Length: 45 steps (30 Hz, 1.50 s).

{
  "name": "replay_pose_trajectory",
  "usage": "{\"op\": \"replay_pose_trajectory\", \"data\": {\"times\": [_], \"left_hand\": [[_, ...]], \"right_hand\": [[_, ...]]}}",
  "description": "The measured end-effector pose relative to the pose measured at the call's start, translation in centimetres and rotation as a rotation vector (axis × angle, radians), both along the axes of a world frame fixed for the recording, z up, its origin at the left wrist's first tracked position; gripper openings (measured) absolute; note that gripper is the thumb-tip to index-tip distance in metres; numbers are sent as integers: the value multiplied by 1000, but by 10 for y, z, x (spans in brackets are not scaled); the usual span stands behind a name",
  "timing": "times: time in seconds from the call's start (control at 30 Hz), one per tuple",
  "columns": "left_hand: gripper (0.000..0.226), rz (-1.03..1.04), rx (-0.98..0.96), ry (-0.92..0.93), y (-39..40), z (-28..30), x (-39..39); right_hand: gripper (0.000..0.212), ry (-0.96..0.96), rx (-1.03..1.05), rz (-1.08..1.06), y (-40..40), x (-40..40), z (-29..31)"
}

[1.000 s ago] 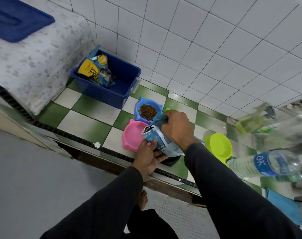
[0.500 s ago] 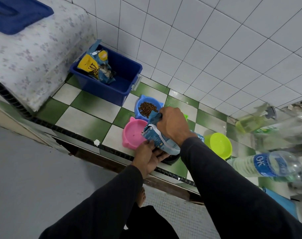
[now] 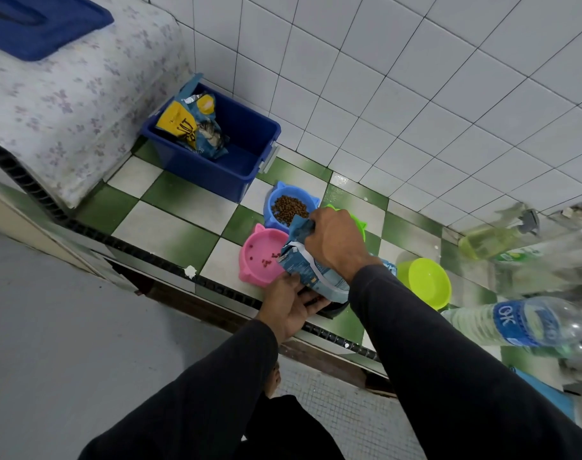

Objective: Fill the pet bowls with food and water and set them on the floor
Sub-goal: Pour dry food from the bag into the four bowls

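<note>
Tipping the food bag (image 3: 311, 267) over the pink bowl (image 3: 261, 255), I see the first kibble has dropped in; half a second ago that bowl was bare. My right hand (image 3: 336, 242) keeps its grip clamped on the bag's top, my left hand (image 3: 288, 305) supports it beneath, fingers curled against it. Beside it on the floor, the blue bowl (image 3: 289, 207) is already full; the green bowl (image 3: 427, 282) waits, probably for water.

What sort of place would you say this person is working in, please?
Probably a tiled utility corner of a home used for feeding pets. White wall tiles meet a green and white checked floor, cat-eared pet bowls such as the blue bowl stand on it, and a blue storage bin holds food bags.
</note>
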<state>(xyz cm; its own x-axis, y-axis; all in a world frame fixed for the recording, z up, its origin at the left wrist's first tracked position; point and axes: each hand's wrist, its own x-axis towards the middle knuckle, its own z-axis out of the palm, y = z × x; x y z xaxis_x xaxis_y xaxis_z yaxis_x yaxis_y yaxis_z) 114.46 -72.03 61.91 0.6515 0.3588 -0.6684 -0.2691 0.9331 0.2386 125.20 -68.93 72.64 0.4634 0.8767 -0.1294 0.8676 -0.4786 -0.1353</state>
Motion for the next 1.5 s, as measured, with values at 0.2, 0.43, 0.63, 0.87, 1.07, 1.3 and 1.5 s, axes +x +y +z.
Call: {"op": "replay_pose_trajectory", "data": {"times": [0.2, 0.43, 0.63, 0.87, 1.07, 1.3, 1.5], "left_hand": [[31, 8, -7, -1, -1, 0, 1], [31, 4, -8, -6, -2, 3, 1], [30, 17, -33, 0, -2, 5, 3], [26, -3, -20, 15, -3, 3, 6], [23, -26, 2, 30, -4, 4, 7], [27, -37, 10, 47, -3, 7, 6], [26, -36, 19, 27, -2, 7, 5]], "right_hand": [[25, 13, 4, -8, 0, 2, 0], [26, 11, 11, 8, -2, 3, -1], [25, -8, 9, 14, -1, 6, -2], [26, -2, 1, 24, 0, 6, -2], [27, 0, 1, 26, 0, 7, -2], [26, 3, -15, 28, -1, 7, -3], [25, 16, 5, 16, 0, 8, -1]]}}
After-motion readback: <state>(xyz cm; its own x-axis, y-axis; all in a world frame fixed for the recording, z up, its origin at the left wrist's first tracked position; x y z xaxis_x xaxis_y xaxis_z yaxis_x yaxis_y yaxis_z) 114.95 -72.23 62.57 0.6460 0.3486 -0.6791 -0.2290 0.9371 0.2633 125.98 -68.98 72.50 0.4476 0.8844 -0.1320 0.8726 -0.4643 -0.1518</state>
